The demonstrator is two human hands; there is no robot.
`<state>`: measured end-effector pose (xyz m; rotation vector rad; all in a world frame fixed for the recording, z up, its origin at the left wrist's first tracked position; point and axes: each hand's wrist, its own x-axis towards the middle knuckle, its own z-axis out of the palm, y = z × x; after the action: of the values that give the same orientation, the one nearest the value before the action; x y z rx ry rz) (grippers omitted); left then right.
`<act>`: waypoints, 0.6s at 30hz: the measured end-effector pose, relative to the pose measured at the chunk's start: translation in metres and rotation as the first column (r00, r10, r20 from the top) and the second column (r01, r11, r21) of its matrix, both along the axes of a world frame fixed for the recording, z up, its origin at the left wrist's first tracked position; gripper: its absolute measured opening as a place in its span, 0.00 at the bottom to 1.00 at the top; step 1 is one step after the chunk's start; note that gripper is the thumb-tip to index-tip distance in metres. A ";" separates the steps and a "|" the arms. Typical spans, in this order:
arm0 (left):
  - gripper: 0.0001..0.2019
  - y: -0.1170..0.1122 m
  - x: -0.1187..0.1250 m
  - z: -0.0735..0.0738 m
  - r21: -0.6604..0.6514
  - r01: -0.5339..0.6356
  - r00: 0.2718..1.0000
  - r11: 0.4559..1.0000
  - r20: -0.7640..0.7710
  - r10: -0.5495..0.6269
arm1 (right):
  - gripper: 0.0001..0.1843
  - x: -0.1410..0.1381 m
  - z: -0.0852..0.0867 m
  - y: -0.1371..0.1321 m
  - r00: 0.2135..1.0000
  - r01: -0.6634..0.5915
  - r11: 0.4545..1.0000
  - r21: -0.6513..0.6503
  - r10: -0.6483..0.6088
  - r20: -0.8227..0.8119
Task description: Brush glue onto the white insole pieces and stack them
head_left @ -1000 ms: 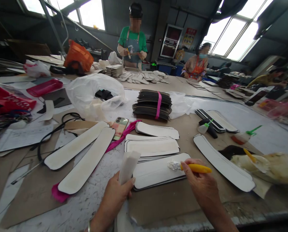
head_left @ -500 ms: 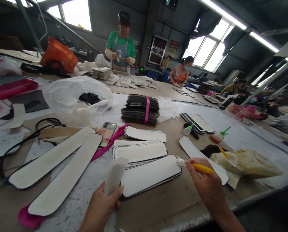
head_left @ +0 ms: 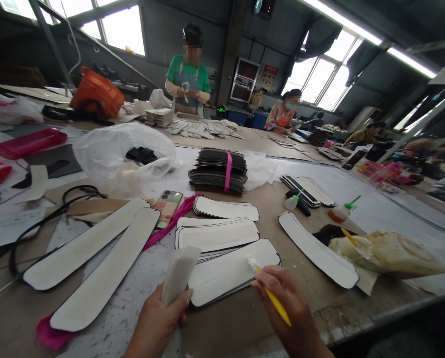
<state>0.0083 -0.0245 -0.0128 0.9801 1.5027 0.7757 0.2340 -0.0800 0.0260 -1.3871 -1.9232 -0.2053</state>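
My left hand [head_left: 159, 318] is closed on a pale strip of material [head_left: 178, 273] that stands up from my fingers at the table's near edge. My right hand [head_left: 285, 313] pinches a yellow-handled brush [head_left: 271, 294]. Its white bristles rest on the nearest white black-edged panel [head_left: 226, 271]. Behind that panel lie a small stack of similar panels [head_left: 217, 233] and one more single panel [head_left: 226, 208].
Two long white panels [head_left: 95, 258] lie to the left over a pink band. Another long panel [head_left: 317, 248] lies right, by a glue-crusted lump [head_left: 390, 253] and squeeze bottles [head_left: 340, 213]. A phone [head_left: 167, 202], a bundled dark stack [head_left: 218, 169], a plastic bag. Other people work at the far side.
My right hand has swung the brush left and inward, from the panel's right end onto its surface. The view has shifted slightly. The left hand keeps hold of the strip.
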 end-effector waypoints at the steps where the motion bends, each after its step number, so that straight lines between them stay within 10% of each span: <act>1: 0.20 0.000 0.000 0.000 0.000 0.000 1.000 1.000 0.006 0.000 | 0.09 0.007 0.000 0.002 0.998 0.050 0.998 0.043 -0.051 0.032; 5: 0.16 0.000 0.001 0.005 0.004 0.002 0.999 1.000 0.040 -0.002 | 0.08 0.008 -0.006 0.012 0.995 0.094 0.994 0.063 -0.095 0.010; 12: 0.15 0.004 0.002 0.013 0.001 0.018 0.995 1.000 0.095 -0.018 | 0.04 -0.063 0.001 0.022 0.812 -0.189 0.956 -0.226 0.023 -0.583; 18: 0.10 0.005 0.000 0.019 0.011 0.044 0.996 0.999 0.082 -0.045 | 0.06 -0.031 -0.003 0.030 0.832 0.011 0.965 -0.262 -0.153 -0.533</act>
<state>0.0082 -0.0191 0.0067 0.9740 1.4030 0.7828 0.2033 -0.0497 0.0226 -1.4900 -1.4342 0.3789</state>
